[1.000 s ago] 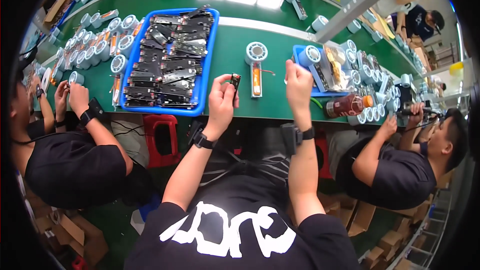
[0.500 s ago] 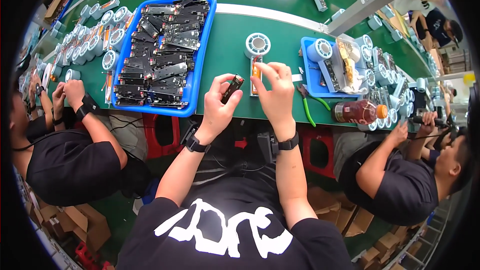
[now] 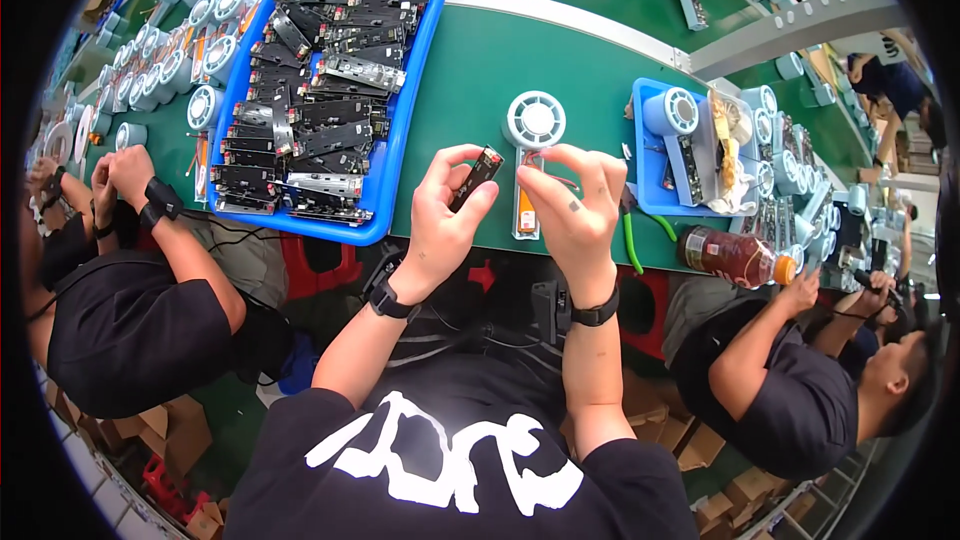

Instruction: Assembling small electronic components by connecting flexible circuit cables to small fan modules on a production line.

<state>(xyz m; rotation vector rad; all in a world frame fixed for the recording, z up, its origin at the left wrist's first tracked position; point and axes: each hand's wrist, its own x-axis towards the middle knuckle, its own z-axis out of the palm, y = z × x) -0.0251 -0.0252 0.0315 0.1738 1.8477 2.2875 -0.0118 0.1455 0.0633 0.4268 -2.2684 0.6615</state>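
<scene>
My left hand (image 3: 446, 220) grips a narrow black circuit board (image 3: 478, 177) between thumb and fingers, one end pointing up. Just right of it, my right hand (image 3: 580, 210) pinches with thumb and forefinger over a light-blue handheld fan. The fan's round grilled head (image 3: 535, 120) lies at the far end, and its open handle (image 3: 524, 230) points toward me with an orange battery cell (image 3: 526, 208) inside. A thin reddish wire (image 3: 562, 180) shows at the right fingertips, which partly cover the handle's upper end.
A blue tray (image 3: 398, 155) heaped with black boards stands left. At right are a smaller blue tray (image 3: 640, 150), green-handled pliers (image 3: 632, 235) and a bottle of dark red drink (image 3: 735, 255). Many fan bodies (image 3: 160, 80) crowd the left. People sit on both sides.
My view has shifted, so the bench appears moved. My right thumb and forefinger have closed together at the fan's wire. The left hand still holds the board.
</scene>
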